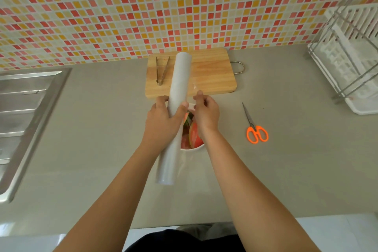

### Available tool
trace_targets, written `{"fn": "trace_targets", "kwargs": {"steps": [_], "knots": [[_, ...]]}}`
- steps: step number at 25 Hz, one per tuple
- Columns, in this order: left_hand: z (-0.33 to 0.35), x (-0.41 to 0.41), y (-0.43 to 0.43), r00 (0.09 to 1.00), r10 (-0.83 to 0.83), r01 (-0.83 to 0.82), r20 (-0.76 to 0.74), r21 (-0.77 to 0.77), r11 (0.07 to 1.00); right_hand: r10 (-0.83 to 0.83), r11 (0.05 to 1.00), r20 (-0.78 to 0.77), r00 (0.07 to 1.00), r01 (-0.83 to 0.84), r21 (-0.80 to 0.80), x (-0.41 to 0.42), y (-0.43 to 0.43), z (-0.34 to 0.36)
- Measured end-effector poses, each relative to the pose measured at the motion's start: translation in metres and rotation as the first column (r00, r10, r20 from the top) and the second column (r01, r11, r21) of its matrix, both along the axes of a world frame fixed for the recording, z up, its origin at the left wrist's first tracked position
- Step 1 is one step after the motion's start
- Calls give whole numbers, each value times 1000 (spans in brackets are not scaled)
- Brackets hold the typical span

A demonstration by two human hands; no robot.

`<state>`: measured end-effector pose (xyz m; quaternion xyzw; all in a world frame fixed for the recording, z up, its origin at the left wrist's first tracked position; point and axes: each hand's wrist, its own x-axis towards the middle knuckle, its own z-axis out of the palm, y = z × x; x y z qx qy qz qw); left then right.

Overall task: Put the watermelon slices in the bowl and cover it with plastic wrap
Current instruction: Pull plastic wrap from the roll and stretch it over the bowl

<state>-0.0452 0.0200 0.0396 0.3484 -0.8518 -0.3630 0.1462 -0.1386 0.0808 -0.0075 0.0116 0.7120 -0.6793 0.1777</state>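
L hand (163, 117) grips the plastic wrap roll (180, 75) round its middle, fingers curled over its left side, thumb on the right side. R hand (207, 113) is just beside it to the right, thumb & fingertips pressed together on what looks like the loose clear film edge coming off the roll. The film is barely visible, so the exact grip pt is hard to tell. Both hands are at frame ctr, over the bowl.

The roll is long, pale & tilted. Its top end reaches up over the cutting board (212, 71); its bottom end hangs lower ctr, btw the forearms. The bowl (194, 148) is white and sits on the counter (102, 139), under the hands & mostly hidden by them and the roll; only its near rim shows. The watermelon slices (194, 135) are inside it, red flesh w/ green rind, seen in the gap btw the two wrists.

The wooden cutting board is upper ctr, near the tiled wall (122, 6), w/ metal tongs (162, 71) lying on its left part. Orange-handled scissors (256, 131) lie on the counter right of the bowl, apart from it, blades closed. There is a steel sink (26, 108) at the left edge and a white dish rack (351, 63) upper right.
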Motion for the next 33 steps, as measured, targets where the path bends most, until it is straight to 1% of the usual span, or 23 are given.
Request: {"fn": "trace_targets", "kwargs": {"steps": [2,3,6,9,14,16,20,22,25,26,27,29,31,33], "knots": [[-12,0,14,998,51,-52,35,36,998,-42,995,-142,989,55,86,-3,11,-7],[-18,0,22,996,71,-74,45,52,996,-38,991,-174,984,59,116,-4,17,-11],[-28,-4,42,993,119,-117,-10,119,986,-45,983,-191,980,78,165,-5,29,-22],[-29,-10,49,989,141,-132,-49,154,979,-64,974,-221,973,110,200,-9,30,-25],[-32,-11,42,992,123,-121,2,156,980,-28,956,-318,948,118,268,-14,38,-30],[-35,-11,45,991,134,-136,29,152,979,-12,945,-329,944,119,306,-12,40,-35],[-36,-14,55,985,173,-174,24,81,981,-45,940,-304,952,143,309,-14,38,-42],[-36,-14,56,987,163,-163,10,51,985,-36,938,-251,967,119,324,-17,38,-46],[-37,-13,51,990,140,-140,5,33,990,-95,955,-8,995,93,282,-25,38,-55],[-38,-12,49,991,132,-132,15,43,990,-85,965,55,995,68,254,-30,39,-57],[-39,-11,47,992,121,-122,28,48,991,-33,972,80,996,14,236,-37,38,-57],[-41,-9,45,994,102,-104,45,50,993,142,963,70,987,-154,219,-52,35,-52],[-41,-7,45,995,93,-94,37,42,995,300,932,98,949,-313,182,-69,28,-45],[-41,-6,44,996,83,-84,30,37,996,415,891,190,890,-440,115,-81,21,-38]]}}
